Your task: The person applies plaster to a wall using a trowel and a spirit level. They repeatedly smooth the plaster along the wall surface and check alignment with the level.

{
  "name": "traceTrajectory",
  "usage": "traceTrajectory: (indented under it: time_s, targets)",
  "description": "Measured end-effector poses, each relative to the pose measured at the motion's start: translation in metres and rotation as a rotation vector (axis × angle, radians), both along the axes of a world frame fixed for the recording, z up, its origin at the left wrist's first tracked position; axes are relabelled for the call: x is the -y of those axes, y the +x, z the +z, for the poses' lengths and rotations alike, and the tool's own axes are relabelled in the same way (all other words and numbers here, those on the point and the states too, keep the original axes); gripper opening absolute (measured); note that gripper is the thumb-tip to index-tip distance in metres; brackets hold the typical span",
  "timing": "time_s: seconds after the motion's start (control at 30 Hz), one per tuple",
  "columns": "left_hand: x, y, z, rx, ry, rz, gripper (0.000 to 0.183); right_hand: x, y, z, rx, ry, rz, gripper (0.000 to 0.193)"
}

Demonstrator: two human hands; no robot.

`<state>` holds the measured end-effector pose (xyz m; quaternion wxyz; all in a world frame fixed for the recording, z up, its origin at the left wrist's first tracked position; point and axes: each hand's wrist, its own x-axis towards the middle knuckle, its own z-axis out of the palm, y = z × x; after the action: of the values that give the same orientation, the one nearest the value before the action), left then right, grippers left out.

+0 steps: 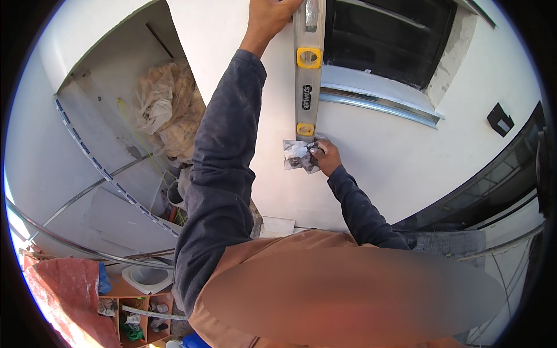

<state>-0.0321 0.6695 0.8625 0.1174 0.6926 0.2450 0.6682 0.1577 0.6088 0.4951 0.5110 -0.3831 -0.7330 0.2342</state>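
Two hands were seen on a spirit level held upright against the white wall. Left hand was cut off by the top edge, closed around the level's upper part. Right hand gripped a smeared putty knife at its lower end.

- A grey spirit level with yellow vial housings is seen.
- The wall is painted white.
- Dark blue sleeves are worn.
- A red sack is seen near left.
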Motion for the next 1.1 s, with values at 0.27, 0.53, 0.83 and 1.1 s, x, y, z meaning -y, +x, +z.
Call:
traceTrajectory:
  time_s: [0.27, 0.53, 0.83, 1.1]
  targets:
    - [0.005, 0.006, 0.002, 0.029, 0.001, -0.003, 0.029, 0.001, 0.001, 0.005, 0.031, -0.046, 0.002, 0.014]
    - [0.004, 0.002, -0.007, -0.03, 0.064, 0.011, 0.027, 0.0, -0.002, 0.004, 0.034, -0.048, 0.012, 0.013]
    - [0.013, 0.008, -0.001, 0.023, -0.004, -0.001, 0.031, -0.004, -0.007, -0.002, 0.019, -0.085, -0.028, 0.019]
    - [0.015, 0.01, -0.003, 0.04, 0.011, 0.041, 0.03, -0.007, -0.007, -0.002, 0.062, -0.074, -0.021, 0.019]
